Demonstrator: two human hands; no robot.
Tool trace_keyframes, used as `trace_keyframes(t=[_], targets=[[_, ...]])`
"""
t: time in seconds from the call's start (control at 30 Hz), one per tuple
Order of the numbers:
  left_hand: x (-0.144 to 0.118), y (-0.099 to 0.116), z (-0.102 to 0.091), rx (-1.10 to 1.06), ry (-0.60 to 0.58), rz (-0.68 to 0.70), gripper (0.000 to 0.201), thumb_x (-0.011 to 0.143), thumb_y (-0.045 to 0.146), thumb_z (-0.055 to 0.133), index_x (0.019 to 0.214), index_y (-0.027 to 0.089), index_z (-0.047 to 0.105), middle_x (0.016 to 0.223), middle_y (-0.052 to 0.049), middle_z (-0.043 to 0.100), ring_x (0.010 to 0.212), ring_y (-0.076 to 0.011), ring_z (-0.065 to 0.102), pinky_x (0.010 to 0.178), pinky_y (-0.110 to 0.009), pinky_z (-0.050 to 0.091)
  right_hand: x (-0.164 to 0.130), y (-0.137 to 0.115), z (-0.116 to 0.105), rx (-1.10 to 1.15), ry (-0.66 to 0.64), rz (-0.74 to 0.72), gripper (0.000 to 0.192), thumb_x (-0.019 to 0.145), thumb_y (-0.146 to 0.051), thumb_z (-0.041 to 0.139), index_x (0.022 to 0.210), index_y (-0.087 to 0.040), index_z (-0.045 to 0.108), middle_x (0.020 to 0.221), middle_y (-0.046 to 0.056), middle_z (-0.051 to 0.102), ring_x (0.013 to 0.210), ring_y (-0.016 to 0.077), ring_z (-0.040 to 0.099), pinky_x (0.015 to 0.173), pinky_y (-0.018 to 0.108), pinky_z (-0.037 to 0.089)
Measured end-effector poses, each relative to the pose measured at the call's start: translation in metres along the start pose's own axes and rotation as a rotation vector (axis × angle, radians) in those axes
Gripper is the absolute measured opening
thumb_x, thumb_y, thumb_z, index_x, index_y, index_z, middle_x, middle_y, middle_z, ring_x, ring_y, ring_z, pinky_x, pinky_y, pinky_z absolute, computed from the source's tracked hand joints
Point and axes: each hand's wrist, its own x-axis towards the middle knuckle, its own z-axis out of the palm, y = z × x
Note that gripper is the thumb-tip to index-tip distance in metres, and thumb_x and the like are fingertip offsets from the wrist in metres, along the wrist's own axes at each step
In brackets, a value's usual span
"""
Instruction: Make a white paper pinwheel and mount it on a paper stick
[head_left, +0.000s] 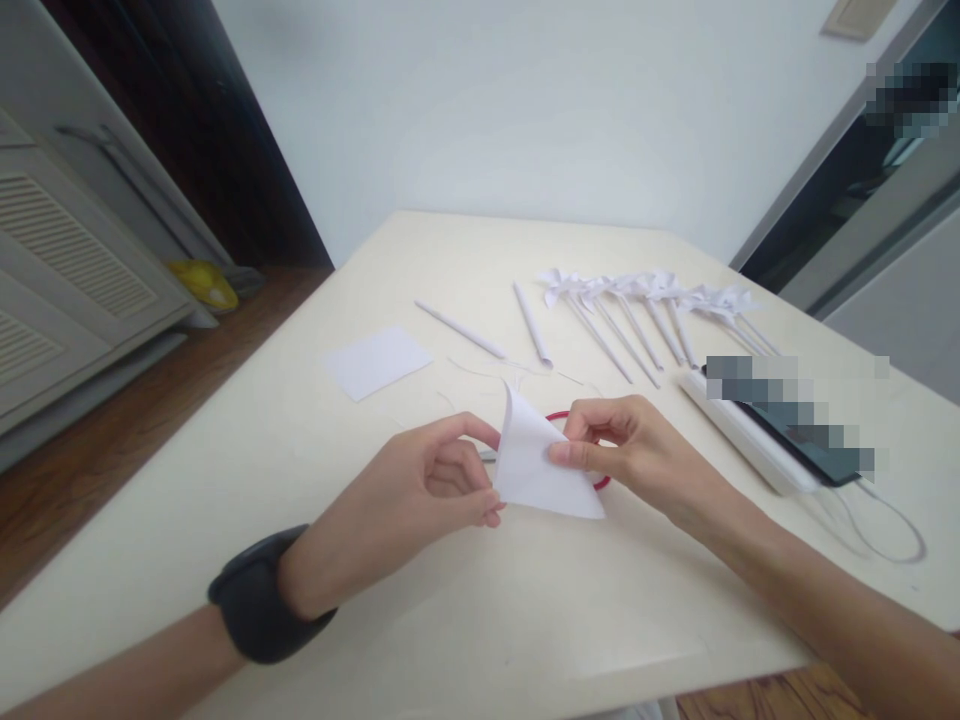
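A small white sheet of paper (536, 465) is held up between my two hands, bent over so that one corner curls at the top. My left hand (442, 475) pinches its lower left corner between thumb and fingers. On the right side, my right hand (607, 440) grips it with the thumb in front and the fingers behind. Partly hidden behind the paper lie scissors with red handles (602, 482); a bit of the blade shows by my left fingers. Several thin paper strips (472, 370) lie just beyond.
Another white paper sheet (379, 362) lies left on the cream table (420, 640). Two rolled paper sticks (461, 330) lie farther back. Several paper pinwheels (652, 290) on sticks rest in a row at the back right. A white box (750, 435) carries a dark phone (802, 425) with a cable.
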Motion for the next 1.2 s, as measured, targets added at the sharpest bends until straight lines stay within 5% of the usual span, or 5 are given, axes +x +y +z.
trace_keyframes(t=[0.3, 0.53, 0.77, 1.2], targets=[[-0.001, 0.000, -0.001, 0.003, 0.014, -0.004, 0.026, 0.074, 0.021, 0.061, 0.094, 0.023, 0.045, 0.066, 0.004, 0.062, 0.069, -0.0163, 0.063, 0.068, -0.029, 0.048, 0.002, 0.002, -0.007, 0.020, -0.012, -0.003, 0.017, 0.076, -0.035, 0.059, 0.076, -0.019, 0.060, 0.067, 0.000, 0.054, 0.056, 0.0100, 0.047, 0.047, 0.021, 0.038], [-0.001, 0.005, 0.001, -0.022, -0.027, -0.056, 0.025, 0.074, 0.019, 0.059, 0.093, 0.021, 0.043, 0.066, 0.003, 0.061, 0.069, -0.0172, 0.063, 0.070, -0.031, 0.048, 0.001, 0.002, 0.000, 0.017, 0.021, -0.020, 0.023, 0.079, -0.035, 0.056, 0.065, -0.019, 0.048, 0.077, 0.002, 0.056, 0.067, 0.0129, 0.050, 0.047, 0.019, 0.035], [-0.002, -0.016, 0.011, -0.023, -0.009, -0.023, 0.027, 0.071, 0.023, 0.063, 0.092, 0.021, 0.046, 0.065, 0.004, 0.061, 0.065, -0.0171, 0.064, 0.066, -0.029, 0.049, 0.003, 0.006, 0.001, -0.024, -0.070, 0.007, 0.020, 0.078, -0.036, 0.057, 0.073, -0.017, 0.057, 0.073, 0.002, 0.056, 0.063, 0.0119, 0.049, 0.049, 0.021, 0.035], [-0.002, -0.009, 0.015, -0.006, -0.039, -0.057, 0.013, 0.071, 0.021, 0.060, 0.081, 0.018, 0.051, 0.063, 0.002, 0.063, 0.065, -0.0157, 0.063, 0.066, -0.028, 0.048, 0.000, 0.008, 0.005, 0.050, -0.003, 0.019, 0.026, 0.077, -0.037, 0.058, 0.063, -0.017, 0.050, 0.069, 0.000, 0.053, 0.055, 0.0087, 0.042, 0.044, 0.020, 0.026]])
